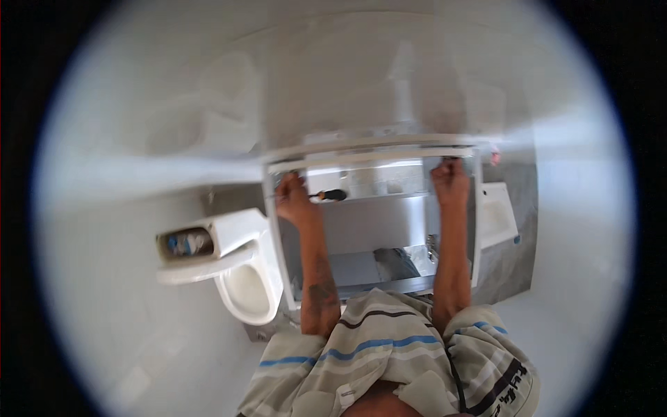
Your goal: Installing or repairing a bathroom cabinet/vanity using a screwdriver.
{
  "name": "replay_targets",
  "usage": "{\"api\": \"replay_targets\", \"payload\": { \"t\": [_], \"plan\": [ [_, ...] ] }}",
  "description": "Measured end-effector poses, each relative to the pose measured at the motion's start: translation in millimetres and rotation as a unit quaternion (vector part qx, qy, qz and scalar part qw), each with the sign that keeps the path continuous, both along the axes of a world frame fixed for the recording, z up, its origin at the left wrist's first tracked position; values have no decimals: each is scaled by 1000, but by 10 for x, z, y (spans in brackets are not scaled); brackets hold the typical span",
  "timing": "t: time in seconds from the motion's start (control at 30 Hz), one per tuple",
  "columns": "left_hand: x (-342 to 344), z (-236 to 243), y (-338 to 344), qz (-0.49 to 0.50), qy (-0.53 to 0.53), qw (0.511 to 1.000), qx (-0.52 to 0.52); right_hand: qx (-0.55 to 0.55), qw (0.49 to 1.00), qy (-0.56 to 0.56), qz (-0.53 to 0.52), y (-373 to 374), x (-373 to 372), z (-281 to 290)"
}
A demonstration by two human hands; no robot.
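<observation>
Both my arms reach into a white-framed cabinet (pixel 375 142) with a glossy shelf. At its upper left corner, the fingers of my left hand (pixel 295 194) are curled, and a screwdriver (pixel 333 194) with a black and orange handle sticks out rightward from them, its shaft partly hidden. My right hand (pixel 451 181) has its fingers bent over the upper right corner of the frame, gripping it; what lies under the fingertips is blurred.
A white toilet (pixel 246 295) with an open tank (pixel 215 236) stands left of the cabinet. A white wall-mounted fixture (pixel 497 212) is on the right. Pale, glossy walls (pixel 111 278) surround me.
</observation>
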State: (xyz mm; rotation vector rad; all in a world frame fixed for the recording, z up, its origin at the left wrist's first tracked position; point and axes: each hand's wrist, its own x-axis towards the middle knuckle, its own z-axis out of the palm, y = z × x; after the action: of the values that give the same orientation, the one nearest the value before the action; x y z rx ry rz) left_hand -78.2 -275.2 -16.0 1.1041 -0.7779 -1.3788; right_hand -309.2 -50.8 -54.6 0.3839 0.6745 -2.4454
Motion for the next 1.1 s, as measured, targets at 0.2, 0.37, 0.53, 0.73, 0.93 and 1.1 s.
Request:
{"api": "replay_targets", "payload": {
  "t": [0.2,0.37,0.53,0.73,0.93,1.1],
  "plan": [
    [-115,21,50,10,10,1000,28,40,996,-6,84,-290,396,178],
    [-29,194,175,-20,-79,997,18,147,983,27,102,-611,602,250],
    [204,689,455,-100,-159,982,-25,150,972,49,174,-636,765,329],
    [364,616,633,-415,-342,843,20,202,734,351,545,-923,1611,704],
    [421,597,544,-458,-311,832,36,188,764,358,503,-1107,1687,1201],
    [582,713,566,-466,-238,852,-1,164,792,338,481,-1260,1640,1122]
  ]
}}
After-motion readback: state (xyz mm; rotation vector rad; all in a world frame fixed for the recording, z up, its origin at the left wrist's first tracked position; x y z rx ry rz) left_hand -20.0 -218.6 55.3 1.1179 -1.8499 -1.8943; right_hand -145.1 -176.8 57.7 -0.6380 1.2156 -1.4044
